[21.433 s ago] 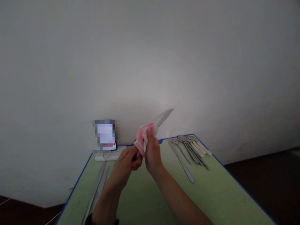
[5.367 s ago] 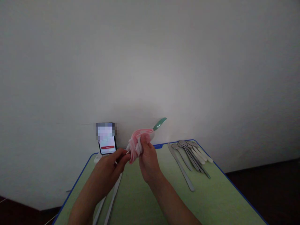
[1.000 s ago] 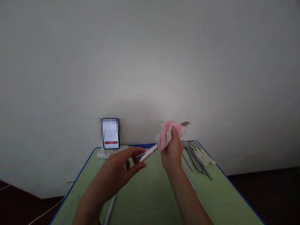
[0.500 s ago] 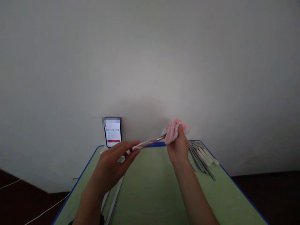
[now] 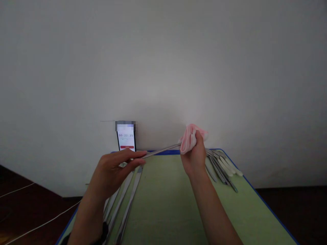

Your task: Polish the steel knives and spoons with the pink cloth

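Between thumb and fingers, my left hand (image 5: 113, 170) pinches one end of a slim, shiny metal piece of cutlery (image 5: 163, 148), held level above the table's far side. Its other end disappears into a folded pink and white cloth (image 5: 189, 139), so I cannot tell what kind of cutlery it is. My right hand (image 5: 195, 154) is closed around the cloth, thumb on top, pressing it about that hidden end. Below my left hand lie several long metal table knives (image 5: 130, 204), partly covered by the forearm.
A phone (image 5: 126, 137) showing a running timer leans upright against the wall at the back left. Several metal utensils (image 5: 221, 170) and white-handled pieces (image 5: 227, 164) lie at the right. The green table (image 5: 166, 204) has a blue edge. A white cable (image 5: 46, 223) runs at lower left.
My left hand has shifted slightly left, turning the cutlery so it looks thinner, edge-on. The cloth stays around its far end. The view has tipped slightly, showing more of the knives.
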`<state>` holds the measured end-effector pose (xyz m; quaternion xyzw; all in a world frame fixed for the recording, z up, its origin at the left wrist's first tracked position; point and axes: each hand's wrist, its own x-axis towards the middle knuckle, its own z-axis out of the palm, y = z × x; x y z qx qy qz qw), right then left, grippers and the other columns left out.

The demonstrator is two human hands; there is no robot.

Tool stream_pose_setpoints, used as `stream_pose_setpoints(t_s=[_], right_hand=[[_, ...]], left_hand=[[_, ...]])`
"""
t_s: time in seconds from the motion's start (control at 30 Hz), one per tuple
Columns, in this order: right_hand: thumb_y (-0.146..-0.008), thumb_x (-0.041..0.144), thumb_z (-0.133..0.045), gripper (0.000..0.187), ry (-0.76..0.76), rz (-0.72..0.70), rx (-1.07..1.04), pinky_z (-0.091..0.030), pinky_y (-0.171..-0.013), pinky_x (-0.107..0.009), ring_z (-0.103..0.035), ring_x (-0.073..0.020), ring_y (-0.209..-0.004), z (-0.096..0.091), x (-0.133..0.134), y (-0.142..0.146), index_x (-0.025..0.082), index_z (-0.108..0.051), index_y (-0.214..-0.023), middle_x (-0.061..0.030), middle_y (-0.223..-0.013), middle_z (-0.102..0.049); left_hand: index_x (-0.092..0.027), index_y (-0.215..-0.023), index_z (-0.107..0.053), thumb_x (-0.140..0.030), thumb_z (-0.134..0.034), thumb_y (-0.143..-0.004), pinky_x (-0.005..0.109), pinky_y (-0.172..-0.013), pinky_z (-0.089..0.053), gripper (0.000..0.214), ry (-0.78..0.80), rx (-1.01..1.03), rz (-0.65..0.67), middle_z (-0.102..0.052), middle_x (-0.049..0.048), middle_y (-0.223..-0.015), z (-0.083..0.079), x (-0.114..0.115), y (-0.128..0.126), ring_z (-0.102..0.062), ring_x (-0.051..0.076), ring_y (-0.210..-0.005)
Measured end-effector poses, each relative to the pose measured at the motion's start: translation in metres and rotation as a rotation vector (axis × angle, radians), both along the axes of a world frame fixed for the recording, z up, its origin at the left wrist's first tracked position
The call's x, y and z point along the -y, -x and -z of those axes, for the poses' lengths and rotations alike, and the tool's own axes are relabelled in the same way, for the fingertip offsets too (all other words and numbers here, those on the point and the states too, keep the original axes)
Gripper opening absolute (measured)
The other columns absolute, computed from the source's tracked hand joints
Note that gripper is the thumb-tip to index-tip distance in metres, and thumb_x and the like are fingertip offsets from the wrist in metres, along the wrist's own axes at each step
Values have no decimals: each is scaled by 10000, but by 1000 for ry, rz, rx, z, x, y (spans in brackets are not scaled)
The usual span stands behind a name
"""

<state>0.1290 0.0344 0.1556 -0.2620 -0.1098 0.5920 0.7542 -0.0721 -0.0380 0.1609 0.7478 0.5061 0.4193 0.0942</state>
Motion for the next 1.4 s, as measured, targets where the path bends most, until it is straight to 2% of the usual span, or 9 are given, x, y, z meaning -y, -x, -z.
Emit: stream_pose_setpoints(t_s=[0.1,0.17,0.23,0.3,0.53,0.7,0.97,1.2,1.4], right_hand=[[-812,333,-571,151,14,-30,58,-470,-568,-201,-576,-92,-573,8,8,23,192,-618,-787,60,-650,-637],[-790,415,-588,239,8,-141,160,-445,-518,-217,-562,-109,-554,16,16,40,181,-610,-748,44,-630,-625],[-791,463,-577,294,-12,-244,222,-419,-495,-222,-553,-115,-545,24,22,52,175,-620,-757,33,-620,-620],[-796,472,-573,308,-13,-270,234,-422,-517,-223,-546,-112,-541,29,24,57,172,-632,-759,34,-603,-612],[-804,443,-582,262,-40,-114,157,-463,-617,-235,-581,-111,-602,20,9,34,189,-646,-802,41,-682,-654],[-828,386,-574,207,-27,-4,84,-475,-618,-210,-593,-92,-617,11,4,21,193,-646,-803,45,-711,-668],[-712,400,-692,240,-49,-208,68,-431,-464,-191,-542,-86,-494,7,14,26,185,-585,-714,62,-583,-603],[-721,406,-655,241,0,-233,31,-494,-551,-221,-578,-102,-519,7,18,32,187,-560,-686,54,-577,-615],[-746,479,-623,299,-8,-208,113,-486,-549,-214,-618,-122,-628,16,17,37,182,-594,-771,17,-680,-658]], left_hand=[[-233,-964,-745,-449,-604,-835,217,-601,-493,289,118,-45,125,-755,14,-802,3,-4,-10,-662,151,-661],[-225,-934,-749,-407,-585,-860,211,-577,-465,256,137,-101,165,-740,6,-731,6,-7,-20,-637,137,-605],[-212,-849,-749,-366,-566,-879,203,-588,-446,240,126,-151,172,-730,1,-725,7,-10,-27,-623,125,-602],[-202,-827,-740,-343,-546,-892,197,-581,-428,248,113,-186,147,-714,-3,-705,7,-10,-28,-606,116,-590],[-212,-865,-739,-385,-546,-884,192,-570,-422,260,37,-177,97,-705,-3,-701,2,-3,-15,-592,112,-572],[-215,-869,-730,-377,-547,-884,194,-589,-432,245,135,-145,130,-710,-4,-741,4,-3,-18,-605,117,-611],[-206,-840,-708,-432,-540,-863,226,-618,-424,283,417,-186,174,-708,6,-753,0,-5,-24,-614,152,-670],[-187,-762,-608,-462,-477,-875,220,-577,-396,325,647,-167,306,-646,-13,-654,4,-5,-28,-586,141,-620],[-199,-648,-440,-537,-355,-903,235,-520,-297,431,620,-216,289,-425,-57,-565,12,-8,-32,-432,119,-542]])
